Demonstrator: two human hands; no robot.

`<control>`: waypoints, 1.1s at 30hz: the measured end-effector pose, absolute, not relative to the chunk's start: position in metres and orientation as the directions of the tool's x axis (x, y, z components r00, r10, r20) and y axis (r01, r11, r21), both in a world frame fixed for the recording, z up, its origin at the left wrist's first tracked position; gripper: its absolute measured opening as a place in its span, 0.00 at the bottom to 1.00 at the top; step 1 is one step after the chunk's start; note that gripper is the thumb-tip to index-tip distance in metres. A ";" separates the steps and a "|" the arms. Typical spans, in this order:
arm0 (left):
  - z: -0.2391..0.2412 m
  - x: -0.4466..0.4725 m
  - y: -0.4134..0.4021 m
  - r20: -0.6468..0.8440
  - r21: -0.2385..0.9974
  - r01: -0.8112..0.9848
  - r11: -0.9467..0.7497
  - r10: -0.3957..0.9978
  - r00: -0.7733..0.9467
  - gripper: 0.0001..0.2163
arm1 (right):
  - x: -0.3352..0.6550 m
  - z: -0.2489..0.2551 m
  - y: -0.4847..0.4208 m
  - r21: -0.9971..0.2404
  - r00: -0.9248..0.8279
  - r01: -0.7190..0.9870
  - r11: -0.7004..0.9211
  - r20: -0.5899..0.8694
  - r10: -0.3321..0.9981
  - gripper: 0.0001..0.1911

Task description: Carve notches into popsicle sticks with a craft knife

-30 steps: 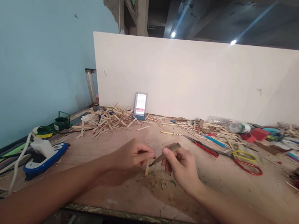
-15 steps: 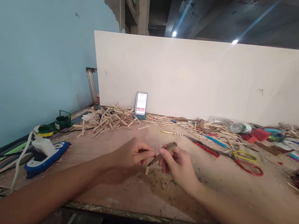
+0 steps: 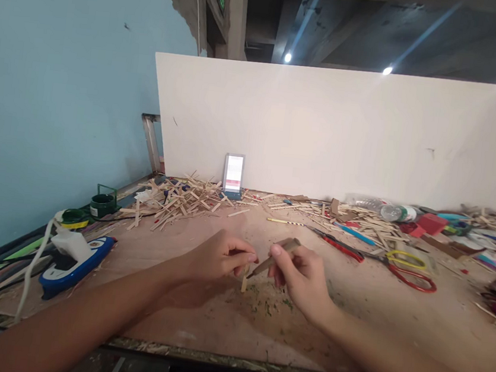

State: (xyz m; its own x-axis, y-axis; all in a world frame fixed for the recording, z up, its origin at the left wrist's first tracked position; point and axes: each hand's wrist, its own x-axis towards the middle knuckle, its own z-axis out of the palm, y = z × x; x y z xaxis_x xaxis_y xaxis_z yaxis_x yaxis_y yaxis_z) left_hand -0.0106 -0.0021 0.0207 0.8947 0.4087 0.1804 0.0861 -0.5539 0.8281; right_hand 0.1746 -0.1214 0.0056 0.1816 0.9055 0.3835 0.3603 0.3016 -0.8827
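My left hand (image 3: 232, 254) pinches a short, pale wooden strip (image 3: 245, 282) between thumb and fingers, its lower end hanging just over the tabletop. In my right hand (image 3: 299, 269) is a thick brown tapered tool (image 3: 270, 260), held slantwise like a pen, its kind not clear. The narrow dark end of this tool points down-left and comes close to the strip; I cannot tell whether they touch. Greenish crumbs (image 3: 267, 307) lie scattered on the wooden tabletop (image 3: 197, 317) below both hands.
Loose wooden sticks (image 3: 179, 199) are heaped at the back left around a lit phone (image 3: 234, 173). To the right lie red-handled pliers (image 3: 343, 247), scissors (image 3: 408, 270) and a plastic bottle (image 3: 399, 213). A blue-and-white power strip (image 3: 75, 268) with a cable sits at left.
My right hand has shifted slightly to the right, and the brown tool now leans a little flatter. My left hand with the strip stays nearly in place.
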 end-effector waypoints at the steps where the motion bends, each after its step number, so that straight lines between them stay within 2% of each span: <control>1: 0.020 -0.010 -0.002 0.180 0.829 0.085 -0.552 0.408 0.895 0.18 | 0.175 0.006 -0.121 -0.885 0.196 0.355 0.302 0.387 0.901 0.39; 10: 0.021 -0.010 -0.001 0.174 0.831 0.094 -0.548 0.417 0.892 0.18 | 0.183 0.009 -0.118 -0.894 0.240 0.353 0.275 0.371 0.897 0.38; 16: 0.020 -0.010 -0.001 0.169 0.822 0.106 -0.559 0.418 0.893 0.20 | 0.175 0.004 -0.120 -0.890 0.115 0.380 0.252 0.316 0.942 0.39; 21: 0.021 -0.008 -0.002 0.175 0.823 0.097 -0.560 0.413 0.894 0.19 | 0.179 0.007 -0.120 -0.889 0.227 0.381 0.254 0.356 0.906 0.41; 26: 0.024 -0.009 -0.001 0.157 0.825 0.111 -0.554 0.414 0.897 0.19 | 0.178 0.005 -0.119 -0.890 0.128 0.396 0.227 0.298 0.946 0.39; 30: 0.024 -0.010 -0.001 0.158 0.823 0.115 -0.556 0.419 0.894 0.19 | 0.178 0.004 -0.118 -0.890 0.211 0.393 0.232 0.333 0.919 0.40; 33: 0.025 -0.010 -0.001 0.156 0.823 0.113 -0.557 0.413 0.897 0.20 | 0.178 0.005 -0.118 -0.888 0.181 0.401 0.227 0.319 0.930 0.39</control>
